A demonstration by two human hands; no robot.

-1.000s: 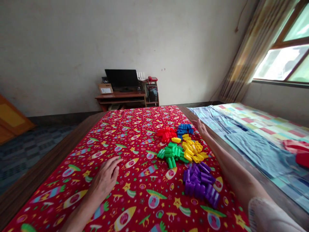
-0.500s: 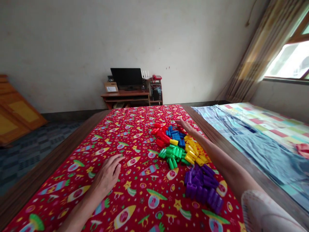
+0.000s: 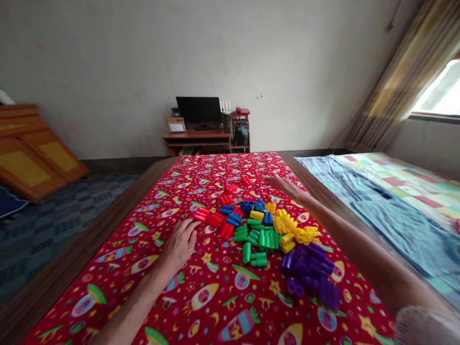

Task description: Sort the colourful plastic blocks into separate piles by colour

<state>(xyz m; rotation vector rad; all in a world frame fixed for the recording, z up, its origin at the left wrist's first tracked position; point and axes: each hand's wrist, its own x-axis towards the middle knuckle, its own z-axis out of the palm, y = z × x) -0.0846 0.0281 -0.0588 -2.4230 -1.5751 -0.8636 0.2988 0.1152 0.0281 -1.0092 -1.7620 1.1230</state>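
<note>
My left hand (image 3: 182,241) rests on the red patterned cloth with its fingers extended, the fingertips right by a red plastic block (image 3: 201,214). My right hand (image 3: 283,186) is stretched out flat beyond the pile, near the cloth's far right side, holding nothing. Between the hands lie loose plastic blocks grouped by colour: red ones (image 3: 227,231) at the left, blue ones (image 3: 234,219) in the middle, green ones (image 3: 266,239) nearer me, yellow ones (image 3: 285,221) to the right, and purple ones (image 3: 309,268) closest on the right. Some red and blue blocks mix.
The rocket-print cloth (image 3: 201,297) covers a long brown table (image 3: 132,191). A bed with a patchwork sheet (image 3: 413,191) adjoins on the right. Against the far wall stands a desk (image 3: 197,136) with a monitor (image 3: 200,112). A wooden cabinet (image 3: 39,148) is at the left.
The red, blue and green blocks have spread out to the left and toward me. My right hand remains beyond the pile; my left hand is now beside a red block. The view has shifted left.
</note>
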